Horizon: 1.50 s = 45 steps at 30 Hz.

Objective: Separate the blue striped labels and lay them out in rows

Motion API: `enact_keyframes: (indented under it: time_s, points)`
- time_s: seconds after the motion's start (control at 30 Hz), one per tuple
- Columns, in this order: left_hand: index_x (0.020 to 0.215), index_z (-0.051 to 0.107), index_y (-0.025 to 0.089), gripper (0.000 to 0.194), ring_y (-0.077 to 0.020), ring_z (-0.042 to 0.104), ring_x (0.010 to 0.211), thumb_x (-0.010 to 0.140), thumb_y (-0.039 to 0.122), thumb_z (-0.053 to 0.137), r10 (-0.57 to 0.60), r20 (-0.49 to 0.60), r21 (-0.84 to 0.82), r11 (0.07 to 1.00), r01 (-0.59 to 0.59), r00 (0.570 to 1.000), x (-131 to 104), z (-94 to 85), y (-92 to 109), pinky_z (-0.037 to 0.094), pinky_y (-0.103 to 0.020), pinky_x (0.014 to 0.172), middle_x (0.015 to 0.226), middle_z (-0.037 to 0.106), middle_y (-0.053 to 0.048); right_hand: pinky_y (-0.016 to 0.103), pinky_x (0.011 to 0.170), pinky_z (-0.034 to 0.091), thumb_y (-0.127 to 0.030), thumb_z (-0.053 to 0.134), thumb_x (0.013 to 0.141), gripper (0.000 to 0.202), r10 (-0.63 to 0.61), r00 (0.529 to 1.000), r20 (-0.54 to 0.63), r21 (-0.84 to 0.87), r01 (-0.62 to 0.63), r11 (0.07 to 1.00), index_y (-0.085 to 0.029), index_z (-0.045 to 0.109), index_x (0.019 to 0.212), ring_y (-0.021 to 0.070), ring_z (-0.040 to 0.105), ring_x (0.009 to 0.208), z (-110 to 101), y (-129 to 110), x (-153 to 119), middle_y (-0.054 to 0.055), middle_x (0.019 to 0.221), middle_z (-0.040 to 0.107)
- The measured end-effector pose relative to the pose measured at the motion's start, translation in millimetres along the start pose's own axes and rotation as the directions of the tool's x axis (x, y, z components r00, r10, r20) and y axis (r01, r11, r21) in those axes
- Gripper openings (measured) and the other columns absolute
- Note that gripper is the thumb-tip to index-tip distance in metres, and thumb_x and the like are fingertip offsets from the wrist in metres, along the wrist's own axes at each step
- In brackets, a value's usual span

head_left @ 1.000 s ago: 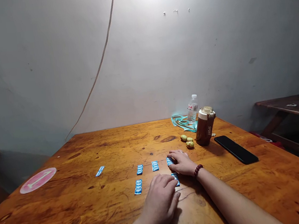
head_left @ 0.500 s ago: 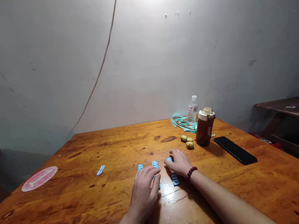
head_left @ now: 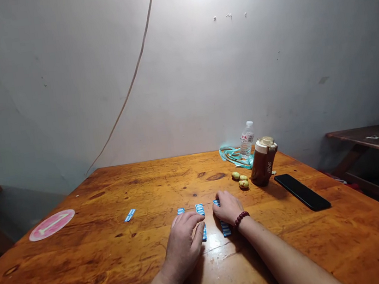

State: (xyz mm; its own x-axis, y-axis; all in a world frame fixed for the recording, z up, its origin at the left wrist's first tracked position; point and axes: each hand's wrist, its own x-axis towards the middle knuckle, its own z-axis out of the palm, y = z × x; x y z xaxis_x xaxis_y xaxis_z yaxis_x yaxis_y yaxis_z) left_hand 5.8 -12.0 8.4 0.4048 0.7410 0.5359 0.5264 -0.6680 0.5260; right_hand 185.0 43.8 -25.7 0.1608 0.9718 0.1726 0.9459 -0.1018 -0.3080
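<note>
Small blue-and-white rectangular pieces lie in columns on the wooden table [head_left: 114,263]: a left column [head_left: 181,210], a middle column [head_left: 199,208] and a right column [head_left: 226,229]. My left hand [head_left: 185,240] is held over the left and middle columns, hiding parts of both. Its thumb is apart from its curved fingers, and nothing shows between them. With fingers bent down and drawn together, my right hand [head_left: 229,209] is at the upper part of the right column. What its fingertips hold, if anything, is hidden. Two similar pieces [head_left: 129,215] lie apart to the left.
A black phone [head_left: 301,191] lies on the right, near a brown sport bottle [head_left: 262,165]. Beyond are a clear water bottle [head_left: 247,141], a turquoise strap [head_left: 233,157] and three yellow-green fruits [head_left: 243,184]. A pink round sticker [head_left: 52,225] is at the left edge.
The fingers of my right hand have closed together and bent down at the right column. My left hand has hardly moved. The view has shifted slightly.
</note>
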Motion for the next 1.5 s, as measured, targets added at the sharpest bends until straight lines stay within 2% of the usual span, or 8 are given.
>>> enact_keyframes:
  time_s: [0.23,0.37,0.5,0.63,0.77,1.1,1.33,1.5]
  points:
    - [0.086,0.059,0.021,0.018,-0.018,0.051,0.085,0.079,0.024,0.042,-0.001,-0.003,0.008,1.0,0.001,1.0,-0.1,1.0,0.8,0.039,-0.034,0.078,0.088,0.059,-0.005,0.03,0.062,0.035,-0.028,0.041,0.071,0.023,0.012,1.0,0.002,0.022,-0.012,1.0,-0.016,0.054,0.087,0.0224,0.053,0.079,0.4,-1.9,-1.7,0.01,0.085,0.056]
    - [0.087,0.058,0.022,0.018,-0.0172,0.051,0.086,0.079,0.024,0.042,-0.012,0.002,0.015,1.0,0.012,1.0,0.3,0.5,-1.5,0.038,-0.034,0.08,0.09,0.059,-0.004,0.032,0.068,0.036,-0.033,0.04,0.073,0.034,-0.002,0.999,0.048,0.131,-0.004,0.991,-0.013,0.052,0.098,0.0246,0.051,0.086,-0.8,4.8,2.4,0.014,0.092,0.054]
    - [0.088,0.058,0.022,0.018,-0.0172,0.051,0.088,0.079,0.025,0.043,-0.028,-0.021,0.03,0.999,0.029,0.999,2.2,-2.4,-5.3,0.038,-0.033,0.081,0.09,0.059,-0.004,0.026,0.071,0.037,-0.027,0.047,0.069,0.043,-0.091,0.987,0.131,0.227,0.059,0.972,-0.015,0.047,0.11,0.0188,0.051,0.086,-9.0,24.1,8.9,0.011,0.099,0.052]
    - [0.087,0.058,0.022,0.018,-0.0181,0.051,0.088,0.079,0.026,0.043,-0.037,-0.037,0.035,0.999,0.038,0.999,3.2,-3.7,-7.6,0.039,-0.034,0.079,0.09,0.059,-0.004,0.023,0.07,0.037,-0.026,0.058,0.06,0.05,-0.196,0.958,0.212,0.277,0.133,0.951,-0.019,0.051,0.109,0.0155,0.051,0.081,-16.4,39.0,10.9,0.006,0.095,0.051]
    - [0.087,0.058,0.021,0.019,-0.0185,0.051,0.088,0.079,0.026,0.042,-0.03,-0.019,0.036,0.999,0.03,0.999,3.0,-2.9,-7.7,0.039,-0.036,0.08,0.09,0.059,-0.005,0.022,0.065,0.036,-0.022,0.059,0.059,0.045,-0.228,0.942,0.247,0.293,0.151,0.944,-0.022,0.056,0.103,0.0141,0.051,0.074,-15.7,40.3,12.9,0.003,0.086,0.052]
    - [0.088,0.058,0.021,0.019,-0.0194,0.051,0.09,0.079,0.027,0.042,-0.022,-0.018,0.063,0.998,0.023,1.0,2.7,-1.0,-9.5,0.038,-0.038,0.083,0.09,0.059,-0.005,0.022,0.062,0.036,-0.028,0.064,0.054,0.037,-0.19,0.957,0.218,0.294,0.121,0.948,-0.02,0.061,0.091,0.014,0.049,0.071,-16.2,36.6,12.7,0.002,0.081,0.052]
    - [0.088,0.058,0.021,0.02,-0.0192,0.052,0.089,0.078,0.027,0.042,-0.037,-0.025,0.05,0.998,0.038,0.999,3.2,-1.8,-8.7,0.041,-0.037,0.08,0.09,0.059,-0.006,0.022,0.063,0.037,-0.028,0.058,0.062,0.052,-0.229,0.951,0.205,0.378,0.139,0.915,-0.016,0.05,0.113,0.0129,0.05,0.07,-18.8,40.7,11.0,0.003,0.08,0.054]
    - [0.085,0.06,0.02,0.02,-0.0178,0.054,0.087,0.078,0.028,0.042,-0.059,-0.075,0.031,0.998,0.061,0.995,5.0,-4.1,-12.0,0.042,-0.033,0.077,0.089,0.06,-0.006,0.023,0.067,0.036,-0.024,0.055,0.065,0.045,-0.216,0.967,0.132,0.396,0.149,0.906,-0.017,0.053,0.109,0.013,0.049,0.072,-16.5,41.7,4.4,0.004,0.082,0.054]
